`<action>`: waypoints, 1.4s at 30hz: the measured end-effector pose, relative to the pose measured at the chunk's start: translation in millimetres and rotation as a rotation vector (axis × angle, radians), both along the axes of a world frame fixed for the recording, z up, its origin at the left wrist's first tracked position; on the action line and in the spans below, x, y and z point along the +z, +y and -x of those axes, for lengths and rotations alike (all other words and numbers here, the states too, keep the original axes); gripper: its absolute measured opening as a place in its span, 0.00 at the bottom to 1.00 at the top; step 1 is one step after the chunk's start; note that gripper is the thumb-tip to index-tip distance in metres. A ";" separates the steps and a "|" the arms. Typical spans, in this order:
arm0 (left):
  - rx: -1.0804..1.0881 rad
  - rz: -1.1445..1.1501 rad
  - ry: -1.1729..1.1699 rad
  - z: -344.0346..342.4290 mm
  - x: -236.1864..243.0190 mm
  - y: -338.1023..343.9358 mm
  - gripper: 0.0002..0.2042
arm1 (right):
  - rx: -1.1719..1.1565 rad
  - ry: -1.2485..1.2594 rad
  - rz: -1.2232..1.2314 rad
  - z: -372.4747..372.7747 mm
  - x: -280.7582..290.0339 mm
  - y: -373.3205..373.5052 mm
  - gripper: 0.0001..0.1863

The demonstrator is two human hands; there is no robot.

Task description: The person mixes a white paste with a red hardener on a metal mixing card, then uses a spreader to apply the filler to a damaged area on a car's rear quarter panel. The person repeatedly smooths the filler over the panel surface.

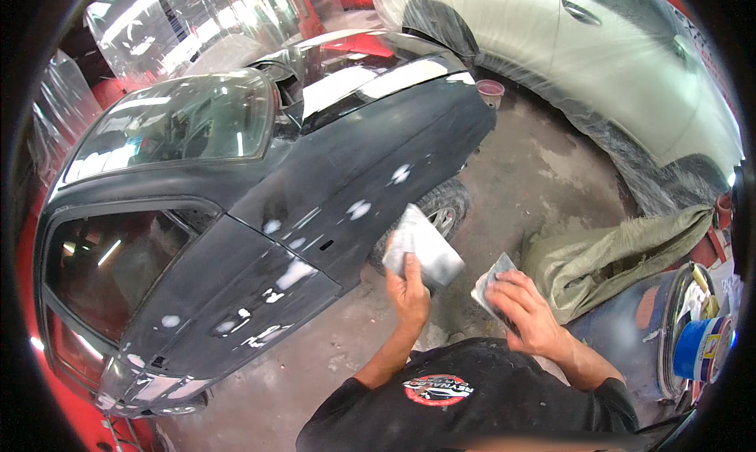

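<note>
My left hand [409, 296] grips a flat, pale rectangular mixing board [438, 255], thumb on top. A whitish-grey smear covers the board's left end. My right hand [526, 309] is closed round a thin grey flat piece that looks like a putty spreader [496, 276]; the fingers hide part of it. The two hands are apart, in front of my chest. Beyond the board stands a dark matte car [276, 192] with several white filler patches [294, 274] on its door and fender. Neither hand touches the car.
A plastic-covered pale car [535, 35] stands at the far right. Nearer on the right are a greenish cloth sheet [614, 255], a blue drum [630, 326] and a blue can [699, 350] on it. A pink tub [490, 94] sits on the concrete floor [543, 149].
</note>
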State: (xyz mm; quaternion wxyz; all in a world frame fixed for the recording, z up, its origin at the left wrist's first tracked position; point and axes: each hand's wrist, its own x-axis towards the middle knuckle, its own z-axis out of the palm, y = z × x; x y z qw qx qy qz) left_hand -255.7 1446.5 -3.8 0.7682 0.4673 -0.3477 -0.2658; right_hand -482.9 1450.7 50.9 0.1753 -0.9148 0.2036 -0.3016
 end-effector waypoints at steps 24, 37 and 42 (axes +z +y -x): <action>-0.334 -0.393 0.680 -1.8 -20.0 -125.3 0.15 | -0.631 -0.757 -0.949 60.1 -149.7 -192.0 0.26; 0.377 0.229 0.500 -161.8 53.8 -107.9 0.17 | 0.017 -0.667 -0.991 -151.7 9.9 -397.9 0.15; 0.397 0.330 0.460 -262.2 88.5 -122.4 0.17 | 0.022 -0.813 -0.949 -276.6 54.7 -406.9 0.18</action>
